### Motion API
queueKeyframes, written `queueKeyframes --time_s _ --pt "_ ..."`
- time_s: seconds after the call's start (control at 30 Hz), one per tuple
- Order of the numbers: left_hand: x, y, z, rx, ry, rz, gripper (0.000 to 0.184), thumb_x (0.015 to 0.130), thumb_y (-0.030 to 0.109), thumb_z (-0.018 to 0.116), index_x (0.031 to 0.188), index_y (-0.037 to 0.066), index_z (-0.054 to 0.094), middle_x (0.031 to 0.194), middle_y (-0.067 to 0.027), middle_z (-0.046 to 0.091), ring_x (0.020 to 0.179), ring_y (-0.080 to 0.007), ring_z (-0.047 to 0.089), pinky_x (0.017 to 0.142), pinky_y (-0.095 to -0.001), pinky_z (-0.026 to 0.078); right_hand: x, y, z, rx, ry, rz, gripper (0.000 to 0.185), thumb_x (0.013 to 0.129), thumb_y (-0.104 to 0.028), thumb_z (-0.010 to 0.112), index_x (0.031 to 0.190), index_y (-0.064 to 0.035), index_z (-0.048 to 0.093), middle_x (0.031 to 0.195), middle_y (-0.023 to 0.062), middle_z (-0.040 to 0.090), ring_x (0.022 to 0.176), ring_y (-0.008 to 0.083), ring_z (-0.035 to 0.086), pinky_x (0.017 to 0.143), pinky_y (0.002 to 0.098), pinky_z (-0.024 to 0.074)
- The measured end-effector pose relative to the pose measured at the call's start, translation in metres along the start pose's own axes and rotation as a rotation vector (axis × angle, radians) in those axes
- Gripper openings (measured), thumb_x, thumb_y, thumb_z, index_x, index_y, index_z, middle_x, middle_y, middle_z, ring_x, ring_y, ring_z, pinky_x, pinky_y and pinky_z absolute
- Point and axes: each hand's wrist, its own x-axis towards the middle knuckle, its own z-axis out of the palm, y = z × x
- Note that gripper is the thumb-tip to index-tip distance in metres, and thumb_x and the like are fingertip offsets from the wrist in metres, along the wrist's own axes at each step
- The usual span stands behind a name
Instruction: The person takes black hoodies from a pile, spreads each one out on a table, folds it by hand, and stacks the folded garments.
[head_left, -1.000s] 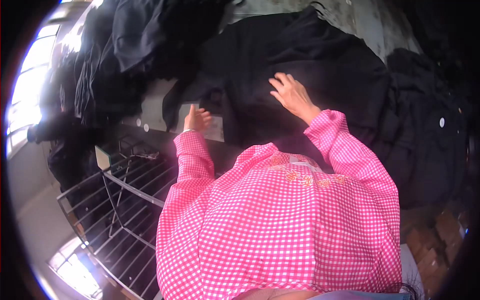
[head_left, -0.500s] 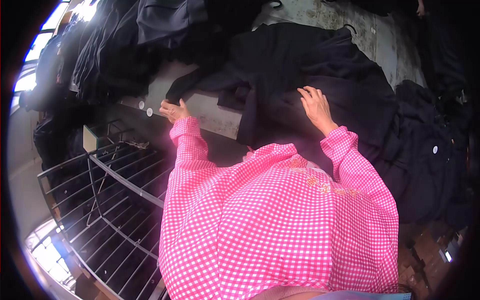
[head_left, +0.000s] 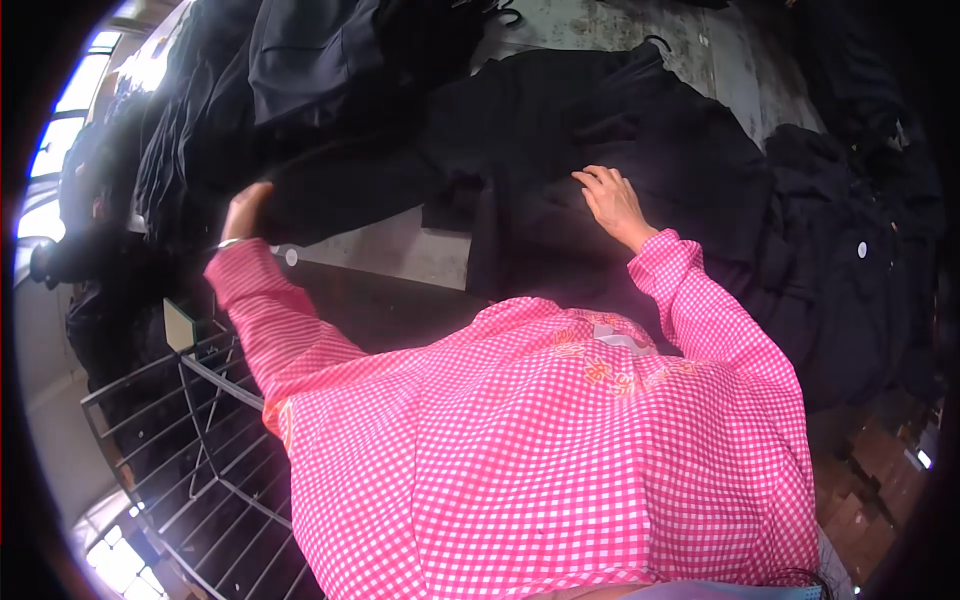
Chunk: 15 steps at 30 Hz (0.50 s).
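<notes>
A dark garment point(head_left: 520, 120) lies spread over the worktable, and a long sleeve-like part of it stretches out to the left. At the end of that part is my left hand point(head_left: 246, 210), slightly smeared by motion, with the fingers closed on the cloth. My right hand point(head_left: 612, 204) rests on the body of the garment, its fingers stretched out and a little apart. A black hanger hook point(head_left: 658, 43) shows at the garment's far edge.
Dark clothes point(head_left: 310, 60) hang or lie heaped at the far left, and more dark clothes point(head_left: 840, 270) lie at the right. A metal wire rack point(head_left: 215, 480) stands at my lower left. The worn tabletop point(head_left: 410, 250) shows near the front edge.
My left hand has moved left and slightly away from me, and the sleeve-like part now extends out to it. My right hand stays flat on the garment, nearly in place.
</notes>
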Motion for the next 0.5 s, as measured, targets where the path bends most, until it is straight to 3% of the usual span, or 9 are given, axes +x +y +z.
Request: queueKeyframes --time_s 0.07,0.2,0.3,0.37,0.43,0.5 --pt "-0.017 0.059 -0.017 -0.335 -0.124 0.055 0.026 0.085 0.014 0.047 0.102 0.001 0.061 0.102 -0.0135 0.061 0.093 -0.0222 0.057 0.086 -0.0313 0.042 -0.002 0.004 -0.003 -0.004 0.014 0.005 0.03 0.083 -0.012 0.057 0.113 -0.0093 0.058 0.11 0.0082 0.055 0.086 0.0212 0.055 0.074 0.031 0.0444" --pt "-0.085 0.178 0.003 -0.714 -0.514 0.206 0.031 0.092 0.009 0.04 0.115 -0.003 0.056 0.116 -0.0138 0.059 0.107 -0.0193 0.055 0.1 -0.0294 0.039 -0.004 0.007 -0.021 0.711 -0.064 0.369 0.032 0.087 -0.016 0.052 0.119 -0.0108 0.055 0.11 0.0076 0.058 0.089 0.0166 0.058 0.074 0.0271 0.045" --pt "-0.168 0.248 0.063 -0.751 -0.965 0.387 0.032 0.092 0.013 0.042 0.119 0.0 0.053 0.112 -0.0129 0.059 0.101 -0.0186 0.058 0.09 -0.0269 0.043 -0.008 0.009 -0.067 0.921 -0.088 0.586 0.035 0.086 -0.014 0.054 0.12 -0.0097 0.054 0.106 0.0077 0.061 0.086 0.0147 0.06 0.07 0.0255 0.0464" --pt "-0.214 0.274 0.108 -0.714 -1.254 0.525 0.033 0.092 0.016 0.044 0.122 0.002 0.052 0.109 -0.0124 0.06 0.097 -0.018 0.059 0.083 -0.0253 0.045 -0.022 0.021 -0.092 1.173 0.028 0.807 0.032 0.087 -0.017 0.055 0.117 -0.0067 0.055 0.107 0.0095 0.061 0.085 0.0183 0.062 0.07 0.0251 0.0465" --pt "-0.236 0.279 0.143 -0.664 -1.364 0.585 0.036 0.092 0.019 0.046 0.124 0.004 0.05 0.106 -0.0118 0.06 0.093 -0.0175 0.061 0.076 -0.0236 0.048 -0.056 0.069 -0.08 1.365 0.114 0.796 0.037 0.089 -0.022 0.054 0.121 -0.0036 0.051 0.111 0.011 0.059 0.09 0.0191 0.062 0.073 0.0255 0.0467" --pt "-0.228 0.256 0.17 -0.553 -1.267 0.527 0.034 0.091 0.019 0.05 0.121 0.004 0.051 0.105 -0.0115 0.06 0.088 -0.0173 0.061 0.074 -0.0234 0.048 -0.116 0.125 -0.068 1.385 0.134 0.689 0.039 0.09 -0.025 0.053 0.121 -0.0017 0.05 0.115 0.0118 0.057 0.093 0.0199 0.061 0.075 0.0261 0.0464"
